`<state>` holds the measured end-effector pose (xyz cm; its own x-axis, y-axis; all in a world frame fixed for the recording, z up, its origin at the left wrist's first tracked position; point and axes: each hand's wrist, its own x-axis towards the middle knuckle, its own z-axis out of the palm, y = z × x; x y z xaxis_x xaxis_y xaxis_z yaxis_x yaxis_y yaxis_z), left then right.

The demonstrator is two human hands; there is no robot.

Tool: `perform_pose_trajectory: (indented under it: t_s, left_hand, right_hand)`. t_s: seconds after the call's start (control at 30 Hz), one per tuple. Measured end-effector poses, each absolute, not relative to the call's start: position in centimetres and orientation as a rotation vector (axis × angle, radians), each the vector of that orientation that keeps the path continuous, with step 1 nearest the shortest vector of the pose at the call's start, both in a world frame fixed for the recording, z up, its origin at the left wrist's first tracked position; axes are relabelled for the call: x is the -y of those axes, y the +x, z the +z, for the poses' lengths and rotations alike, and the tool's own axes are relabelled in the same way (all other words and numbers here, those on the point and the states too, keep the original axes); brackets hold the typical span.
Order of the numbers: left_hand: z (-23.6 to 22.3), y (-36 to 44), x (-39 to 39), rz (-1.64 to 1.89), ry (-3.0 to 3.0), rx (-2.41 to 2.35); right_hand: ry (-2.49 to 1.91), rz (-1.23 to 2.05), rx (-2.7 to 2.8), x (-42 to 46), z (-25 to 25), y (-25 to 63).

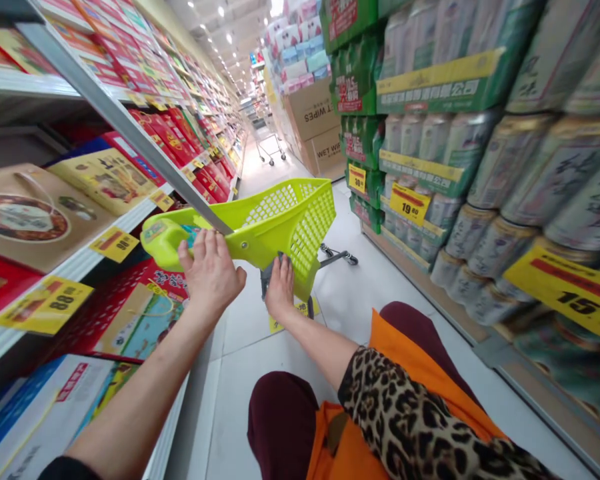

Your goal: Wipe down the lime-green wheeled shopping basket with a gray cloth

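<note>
Got basket (265, 248) just right of shelf (25, 81), above floor (260, 350). Using left hand (210, 268) over rim on shelf side by foot of bar (145, 143), right hand (281, 290) on bracket (266, 280) farther from shelf; probably spread to steady basket at two points. Seeing fingers close together on both; can't tell if clamped. Reads as long axis slanting outward from shelf, moulded end shelfward, mesh end away.

Tiled floor (230, 413) (pale) — a green cart (273, 233) rests on it.
</note>
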<state>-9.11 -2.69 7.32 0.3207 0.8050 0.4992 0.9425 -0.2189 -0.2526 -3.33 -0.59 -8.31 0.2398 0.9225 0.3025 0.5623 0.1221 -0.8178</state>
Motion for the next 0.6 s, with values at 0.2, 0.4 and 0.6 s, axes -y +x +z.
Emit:
perform_pose_trajectory:
  t_s: [0.2,0.4,0.6]
  left_hand:
    - [7.3,-8.9,2.7,-0.328,-2.051,1.55]
    - [7.3,-8.8,2.6,-0.308,-2.03,1.557]
    - [7.4,-8.8,2.7,-0.368,-2.075,1.551]
  right_hand:
    - [-1.365,0.268,1.448,-0.5,-4.9,-4.7]
    - [-1.476,0.382,1.43,-0.6,-9.2,-3.9]
    - [-1.559,0.554,1.3,0.0,-9.8,-3.8]
